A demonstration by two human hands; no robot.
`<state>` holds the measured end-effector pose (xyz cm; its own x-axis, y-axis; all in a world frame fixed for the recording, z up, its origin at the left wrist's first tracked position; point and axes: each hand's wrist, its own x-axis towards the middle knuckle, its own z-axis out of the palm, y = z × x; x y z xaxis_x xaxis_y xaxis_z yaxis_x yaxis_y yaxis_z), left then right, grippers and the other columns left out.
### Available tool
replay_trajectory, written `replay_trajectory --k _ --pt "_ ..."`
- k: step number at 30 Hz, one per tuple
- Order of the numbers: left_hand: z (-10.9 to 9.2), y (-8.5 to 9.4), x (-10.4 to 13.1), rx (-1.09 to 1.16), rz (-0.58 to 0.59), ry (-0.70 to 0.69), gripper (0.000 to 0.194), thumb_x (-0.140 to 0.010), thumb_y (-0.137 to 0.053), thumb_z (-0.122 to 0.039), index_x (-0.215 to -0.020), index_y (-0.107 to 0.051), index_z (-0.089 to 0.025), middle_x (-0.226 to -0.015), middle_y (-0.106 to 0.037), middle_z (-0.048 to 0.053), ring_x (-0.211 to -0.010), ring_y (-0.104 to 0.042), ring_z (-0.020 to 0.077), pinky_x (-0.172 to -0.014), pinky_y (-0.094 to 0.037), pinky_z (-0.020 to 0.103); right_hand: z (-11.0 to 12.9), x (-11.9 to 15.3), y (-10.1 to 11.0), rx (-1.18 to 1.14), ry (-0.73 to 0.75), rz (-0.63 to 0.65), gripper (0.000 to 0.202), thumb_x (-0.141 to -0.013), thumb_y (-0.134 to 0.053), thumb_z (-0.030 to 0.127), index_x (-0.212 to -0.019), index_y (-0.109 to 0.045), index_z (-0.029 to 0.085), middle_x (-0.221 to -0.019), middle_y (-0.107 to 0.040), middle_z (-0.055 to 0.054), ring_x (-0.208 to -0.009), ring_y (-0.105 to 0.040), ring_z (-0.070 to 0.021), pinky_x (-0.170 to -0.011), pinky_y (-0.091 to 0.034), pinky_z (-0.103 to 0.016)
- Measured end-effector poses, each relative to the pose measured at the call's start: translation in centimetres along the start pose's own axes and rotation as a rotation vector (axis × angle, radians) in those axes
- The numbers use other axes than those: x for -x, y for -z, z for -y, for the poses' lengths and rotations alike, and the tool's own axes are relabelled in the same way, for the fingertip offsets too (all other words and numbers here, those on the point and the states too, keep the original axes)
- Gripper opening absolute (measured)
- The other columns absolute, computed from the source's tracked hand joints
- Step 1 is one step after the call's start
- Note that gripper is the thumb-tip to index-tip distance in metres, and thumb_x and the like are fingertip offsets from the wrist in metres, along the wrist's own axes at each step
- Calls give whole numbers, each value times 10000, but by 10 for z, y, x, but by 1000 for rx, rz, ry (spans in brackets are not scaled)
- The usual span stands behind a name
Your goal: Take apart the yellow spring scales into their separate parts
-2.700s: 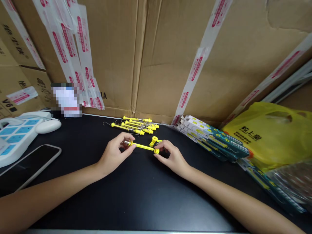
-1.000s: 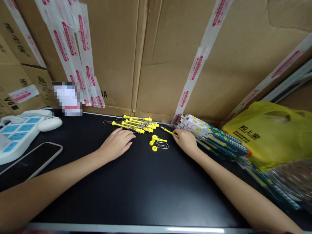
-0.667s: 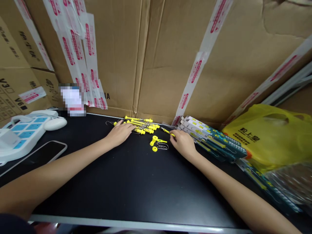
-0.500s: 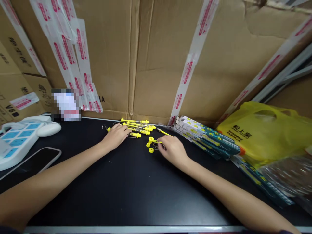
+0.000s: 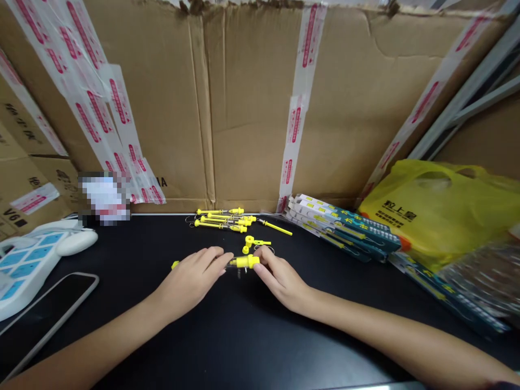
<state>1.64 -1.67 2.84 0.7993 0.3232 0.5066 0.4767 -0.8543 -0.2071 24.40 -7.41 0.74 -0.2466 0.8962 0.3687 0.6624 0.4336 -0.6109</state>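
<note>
A clear-tubed spring scale with yellow ends (image 5: pixel 244 262) lies level just above the black table. My left hand (image 5: pixel 195 273) is wrapped over its tube, and one yellow tip shows past the knuckles on the left. At the scale's right end, my right hand (image 5: pixel 280 276) has thumb and index finger closed at the yellow cap; anything small between them is hidden. Just behind the fingers lie a yellow rod with a ring head (image 5: pixel 249 241), a small yellow cap (image 5: pixel 245 249) and a metal wire piece, partly covered. Several assembled spring scales (image 5: pixel 223 221) are piled farther back.
A loose yellow rod (image 5: pixel 276 227) lies beside the pile. Stacked printed boxes (image 5: pixel 345 225) and a yellow plastic bag (image 5: pixel 439 211) stand at right. On the left are a phone (image 5: pixel 49 325) and a white power strip (image 5: pixel 32 265). Tall cardboard (image 5: pixel 247 119) closes off the back.
My left hand has come from the pile towards me with a spring scale. My right hand has moved from the loose parts to its right end. One small yellow ring is out of sight.
</note>
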Motion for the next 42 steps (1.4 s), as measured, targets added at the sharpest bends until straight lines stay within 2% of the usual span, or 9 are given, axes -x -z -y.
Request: replay_trajectory --k 3,14,16,20,22,25,30,33,42 --pt "-6 0 3 38 -19 -8 268 -944 -356 -201 -1177 -480 -151 -1067 -560 90 -915 -589 191 -768 -509 314 4 3 -1 -47 14 -3 203 -958 -338 343 -822 -403 208 -702 -449 21 -604 -415 -116 -578 -333 -242" --pt "-8 -7 10 138 77 35 252 -942 -331 -210 -1138 -486 -174 -1008 -594 50 -911 -573 182 -778 -474 316 -3 2 -7 -164 14 94 336 -975 -301 388 -721 -396 189 -655 -425 36 -596 -395 -95 -602 -321 -230" --pt "-8 -10 12 124 68 40 283 -946 -358 -318 -1147 -491 -169 -972 -606 50 -874 -575 187 -747 -468 313 -3 1 -8 -156 28 121 333 -973 -308 389 -726 -406 187 -677 -432 30 -615 -406 -97 -612 -327 -230" --pt "-8 -20 12 45 58 31 670 -817 -395 -678 -1201 -488 -137 -875 -621 65 -777 -573 207 -669 -451 316 -3 -2 -12 -134 49 167 321 -970 -316 381 -733 -413 186 -694 -426 27 -628 -409 -100 -616 -339 -229" --pt "-9 -25 11 12 63 42 749 -768 -378 -746 -1195 -502 -143 -828 -623 61 -745 -573 203 -642 -437 302 -4 -3 -14 -127 42 175 325 -971 -310 383 -726 -400 189 -677 -410 33 -611 -397 -97 -606 -336 -229" --pt "-10 -28 9 1 76 90 627 -810 -394 -690 -1140 -541 -177 -762 -620 35 -705 -573 185 -599 -411 277 -5 -4 -16 -106 32 187 319 -972 -311 375 -723 -388 190 -663 -399 39 -601 -389 -95 -593 -327 -226" --pt "-8 -26 10 10 106 36 312 -908 -421 -393 -1125 -532 -198 -840 -623 21 -768 -582 165 -615 -404 255 -7 -3 -16 -38 103 197 290 -972 -331 341 -735 -398 188 -707 -426 29 -645 -403 -100 -627 -334 -228" --pt "-6 -27 10 -26 143 -33 319 -932 -410 -362 -1183 -484 -180 -919 -621 35 -798 -582 169 -625 -407 256 -11 -4 -15 -38 129 212 281 -973 -335 337 -750 -413 186 -716 -434 26 -654 -414 -100 -636 -342 -224" --pt "-2 -35 12 -2 225 -72 293 -943 -394 -360 -1164 -466 -182 -827 -613 11 -733 -589 158 -576 -394 241 -16 -6 -16 -15 192 247 312 -960 -360 384 -743 -450 178 -713 -460 11 -661 -433 -111 -625 -355 -224"
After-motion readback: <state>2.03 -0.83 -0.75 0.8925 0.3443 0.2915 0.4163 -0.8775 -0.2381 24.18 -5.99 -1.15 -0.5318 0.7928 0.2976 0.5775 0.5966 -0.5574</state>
